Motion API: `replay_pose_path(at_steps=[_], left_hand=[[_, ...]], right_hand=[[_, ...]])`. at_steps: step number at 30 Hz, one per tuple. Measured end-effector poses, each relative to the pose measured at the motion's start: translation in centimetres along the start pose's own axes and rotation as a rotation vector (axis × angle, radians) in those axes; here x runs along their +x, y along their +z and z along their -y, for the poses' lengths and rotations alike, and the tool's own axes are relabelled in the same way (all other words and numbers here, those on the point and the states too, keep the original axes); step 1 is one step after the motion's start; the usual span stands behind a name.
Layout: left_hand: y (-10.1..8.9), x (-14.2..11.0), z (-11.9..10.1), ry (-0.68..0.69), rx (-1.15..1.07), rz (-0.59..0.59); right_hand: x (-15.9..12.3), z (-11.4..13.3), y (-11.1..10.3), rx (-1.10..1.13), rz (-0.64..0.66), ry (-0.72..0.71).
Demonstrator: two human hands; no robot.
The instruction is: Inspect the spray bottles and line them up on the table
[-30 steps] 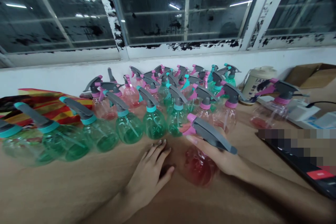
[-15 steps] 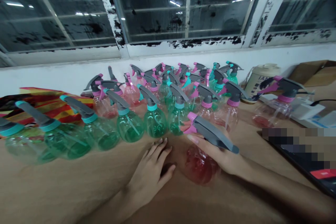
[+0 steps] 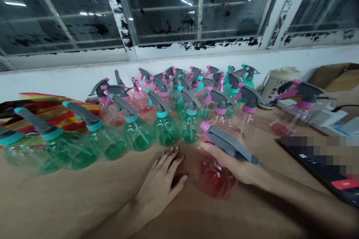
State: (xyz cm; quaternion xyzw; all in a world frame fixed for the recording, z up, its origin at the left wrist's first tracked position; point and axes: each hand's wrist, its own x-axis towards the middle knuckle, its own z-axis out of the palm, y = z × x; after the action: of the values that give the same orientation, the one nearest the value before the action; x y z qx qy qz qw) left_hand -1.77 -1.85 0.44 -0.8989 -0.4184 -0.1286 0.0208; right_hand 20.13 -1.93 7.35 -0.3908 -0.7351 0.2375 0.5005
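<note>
My right hand (image 3: 235, 162) is closed round the neck of a clear pink spray bottle (image 3: 214, 177) with a grey and pink trigger head. Its nozzle points to the upper left, and the fingers curl over the pink trigger. My left hand (image 3: 159, 183) lies on the wooden table (image 3: 84, 201) with its fingers apart, a little left of that bottle, holding nothing. Just beyond its fingertips stands a green spray bottle (image 3: 165, 130) with a turquoise collar. Another green spray bottle (image 3: 190, 129) stands to its right.
Rows of pink and green spray bottles fill the back, with several green ones (image 3: 108, 142) along the left. At right are a lone pink spray bottle (image 3: 288, 117), a dark flat device (image 3: 314, 168), a cream container (image 3: 280, 86) and a cardboard box (image 3: 336, 76). A striped bag (image 3: 56, 106) lies at left.
The fingers of my right hand have drawn in, and the pink trigger is pulled back toward the bottle's neck. My left hand has stayed in place.
</note>
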Motion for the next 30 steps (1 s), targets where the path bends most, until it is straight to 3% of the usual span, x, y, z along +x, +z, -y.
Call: replay_pose_path(at_steps=[14,22,30], left_hand=[[0.06,0.06,-0.01,-0.002,0.024,0.023],[0.35,0.06,0.13,-0.004,0.026,0.024],[0.1,0.01,0.13,0.001,0.042,0.014]], right_hand=[[-0.14,-0.63,0.2,0.081,0.021,0.032],[-0.43,-0.78,0.23,-0.04,-0.025,-0.011],[-0.29,-0.49,0.3,0.069,-0.01,-0.009]])
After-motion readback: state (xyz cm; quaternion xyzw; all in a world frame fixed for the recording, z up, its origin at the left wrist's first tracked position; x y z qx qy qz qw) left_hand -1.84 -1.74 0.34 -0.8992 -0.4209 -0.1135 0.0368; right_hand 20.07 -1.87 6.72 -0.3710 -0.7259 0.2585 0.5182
